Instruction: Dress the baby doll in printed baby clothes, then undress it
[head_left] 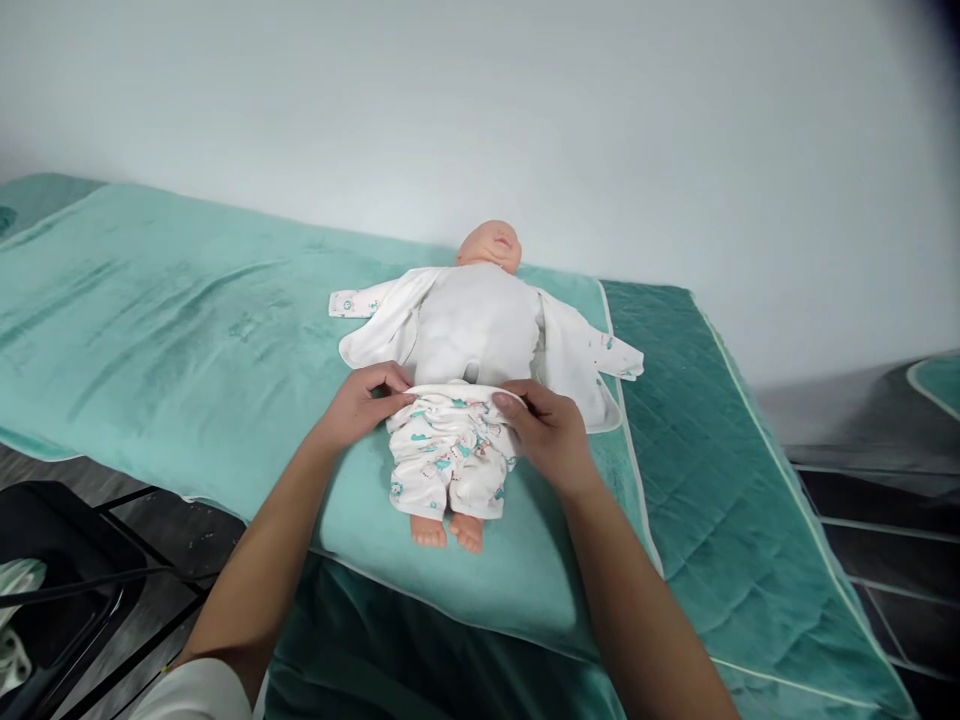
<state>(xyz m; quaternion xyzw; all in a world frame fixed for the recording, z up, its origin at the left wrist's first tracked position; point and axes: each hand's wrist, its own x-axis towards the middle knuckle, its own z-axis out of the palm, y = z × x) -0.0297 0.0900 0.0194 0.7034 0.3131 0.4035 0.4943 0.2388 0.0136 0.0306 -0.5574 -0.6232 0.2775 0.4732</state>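
Note:
A baby doll (474, 325) lies on its back on a teal towel (187, 330), head toward the wall. Its white printed jacket (577, 360) lies open on both sides of a white cloth torso. It wears white printed trousers (446, 455), and its bare feet (448, 530) point toward me. My left hand (364, 402) grips the trousers' waistband at the doll's right hip, fingers curled. My right hand (547, 430) pinches the waistband at the other hip.
The towel covers a darker teal quilted mat (720, 450) on a table against a white wall. A black chair or cart frame (67, 590) stands low at the left beside the table edge. Dark flooring shows at the right.

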